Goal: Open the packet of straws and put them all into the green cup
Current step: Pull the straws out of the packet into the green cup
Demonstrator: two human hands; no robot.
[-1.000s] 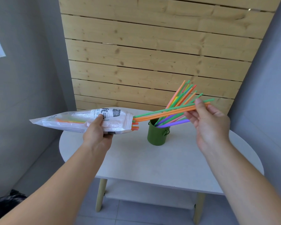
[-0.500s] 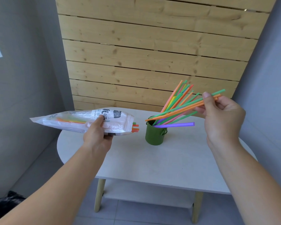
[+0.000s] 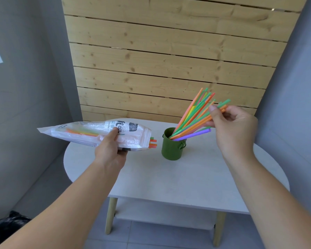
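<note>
My left hand (image 3: pixel 109 151) grips the clear straw packet (image 3: pixel 90 133) above the table's left side, its open end pointing right. A few straw tips (image 3: pixel 153 143) poke out of that end, and more straws show through the plastic. The green cup (image 3: pixel 171 146) stands on the table with several coloured straws (image 3: pixel 190 119) leaning up to the right. My right hand (image 3: pixel 232 126) pinches the upper ends of a few green and orange straws, whose lower ends sit inside the cup's mouth.
The round white table (image 3: pixel 169 180) has wooden legs and a lower shelf (image 3: pixel 162 214). A wooden slat wall (image 3: pixel 169 60) stands right behind it. A black bag (image 3: pixel 7 225) lies on the floor at the lower left.
My right hand pulled the bunch of straws out of the packet, swung it right and tipped its lower ends down into the cup. The left hand and packet stayed put.
</note>
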